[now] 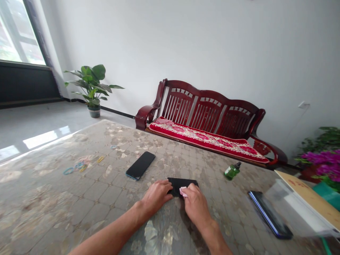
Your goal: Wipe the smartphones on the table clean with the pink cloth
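A black phone (179,184) lies flat on the patterned table (53,198) in front of me. My left hand (157,195) rests on its left end, fingers pressed down on it. My right hand (194,203) is closed on a small pink cloth (183,192) that touches the phone's screen. A second dark phone (140,165) lies further left. A third phone (269,214) with a blue edge lies at the right.
A small green bottle (232,171) lies on the table beyond the phones. Coloured rubber bands (79,165) are scattered at the left. A clear plastic sheet and flat boxes (305,202) sit at the right edge. A red wooden bench (207,124) and potted plants (91,88) stand behind.
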`<state>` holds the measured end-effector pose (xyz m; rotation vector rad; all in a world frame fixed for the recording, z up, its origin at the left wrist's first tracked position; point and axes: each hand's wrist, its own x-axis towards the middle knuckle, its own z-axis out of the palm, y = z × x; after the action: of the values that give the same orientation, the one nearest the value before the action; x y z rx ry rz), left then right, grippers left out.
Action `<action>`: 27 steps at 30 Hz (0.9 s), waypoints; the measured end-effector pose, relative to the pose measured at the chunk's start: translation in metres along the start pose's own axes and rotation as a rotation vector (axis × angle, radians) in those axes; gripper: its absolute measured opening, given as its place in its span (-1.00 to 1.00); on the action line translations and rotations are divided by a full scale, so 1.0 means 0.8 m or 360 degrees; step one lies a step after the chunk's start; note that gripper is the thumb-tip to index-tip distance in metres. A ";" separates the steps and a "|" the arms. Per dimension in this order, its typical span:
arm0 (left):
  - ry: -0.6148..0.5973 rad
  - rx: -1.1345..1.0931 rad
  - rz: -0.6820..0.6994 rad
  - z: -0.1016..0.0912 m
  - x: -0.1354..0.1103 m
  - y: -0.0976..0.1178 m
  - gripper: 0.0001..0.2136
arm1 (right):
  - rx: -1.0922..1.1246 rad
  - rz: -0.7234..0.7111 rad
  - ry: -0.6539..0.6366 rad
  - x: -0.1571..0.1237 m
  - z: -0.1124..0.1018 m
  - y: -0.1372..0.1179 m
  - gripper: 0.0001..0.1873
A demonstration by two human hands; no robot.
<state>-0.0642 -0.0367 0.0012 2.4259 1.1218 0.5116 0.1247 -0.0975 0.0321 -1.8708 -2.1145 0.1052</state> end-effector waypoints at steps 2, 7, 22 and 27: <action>-0.0010 0.0003 0.0006 -0.001 0.000 0.000 -0.84 | 0.0026 0.0016 0.0020 -0.002 -0.002 0.010 -0.62; -0.0001 0.0040 0.0047 -0.008 -0.001 0.004 -0.84 | -0.0100 0.0140 0.0126 0.000 -0.002 0.036 -0.63; 0.0005 0.0320 0.0265 -0.013 0.000 0.000 -0.58 | -0.0026 0.0117 0.0276 -0.002 0.006 0.033 -0.64; -0.0032 0.0276 0.0368 -0.017 0.001 -0.009 -0.58 | 0.0248 0.0234 0.0379 -0.002 0.017 0.064 -0.66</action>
<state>-0.0749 -0.0287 0.0093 2.7244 0.9161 0.4761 0.1701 -0.0894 0.0059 -1.8442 -1.7604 0.0740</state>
